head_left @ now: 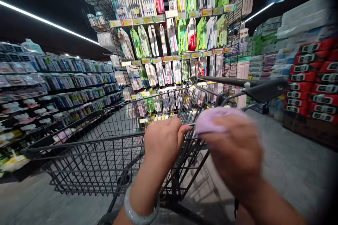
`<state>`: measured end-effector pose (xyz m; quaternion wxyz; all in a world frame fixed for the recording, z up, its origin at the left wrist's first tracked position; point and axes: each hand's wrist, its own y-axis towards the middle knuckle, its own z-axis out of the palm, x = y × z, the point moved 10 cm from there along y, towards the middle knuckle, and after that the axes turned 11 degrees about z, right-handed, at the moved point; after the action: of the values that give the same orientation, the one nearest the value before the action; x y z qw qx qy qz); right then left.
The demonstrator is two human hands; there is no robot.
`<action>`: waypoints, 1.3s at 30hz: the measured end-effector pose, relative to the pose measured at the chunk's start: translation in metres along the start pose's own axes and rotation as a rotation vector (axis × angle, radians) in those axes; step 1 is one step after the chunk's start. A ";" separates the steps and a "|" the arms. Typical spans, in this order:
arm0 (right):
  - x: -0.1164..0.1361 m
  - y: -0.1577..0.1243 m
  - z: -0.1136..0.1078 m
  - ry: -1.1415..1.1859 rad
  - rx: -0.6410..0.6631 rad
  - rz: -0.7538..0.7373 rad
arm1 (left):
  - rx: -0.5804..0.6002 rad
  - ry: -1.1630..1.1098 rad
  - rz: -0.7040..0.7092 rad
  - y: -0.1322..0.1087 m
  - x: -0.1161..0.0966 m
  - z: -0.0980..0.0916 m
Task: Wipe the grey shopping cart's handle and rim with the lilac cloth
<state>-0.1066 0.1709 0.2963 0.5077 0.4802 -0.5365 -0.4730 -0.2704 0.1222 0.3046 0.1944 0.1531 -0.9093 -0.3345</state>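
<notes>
A black wire shopping cart (105, 140) stands sideways in front of me. My left hand (165, 135), a pale bangle (134, 209) on its wrist, is closed on the cart's upper rim, thumb pointing right along the bar. To its right, my right hand (239, 147) is closed on a light purple cloth (211, 121). Motion smears this hand, and the cloth bulges out past its fingers. The cloth is beside the cart's folded wire child seat (188, 103), near the rim; whether it touches the metal, I cannot tell. The cart's handle (264, 89) extends to the upper right.
A wire display rack (195, 54) of packaged toothbrushes rises behind the cart. Long shelves of hanging packages (79, 74) line the left aisle. Red boxes (303, 77) are stacked at the right, with clear plastic containers (306, 15) above. Grey floor (280, 140) shows beside the cart.
</notes>
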 end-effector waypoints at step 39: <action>-0.074 0.001 0.028 -0.175 -0.102 0.131 | 0.044 -0.147 0.048 0.000 0.000 0.007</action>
<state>-0.1332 0.2454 0.2894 0.5125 0.3748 -0.5841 -0.5056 -0.2741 0.1260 0.3001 0.1316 0.1105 -0.9318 -0.3198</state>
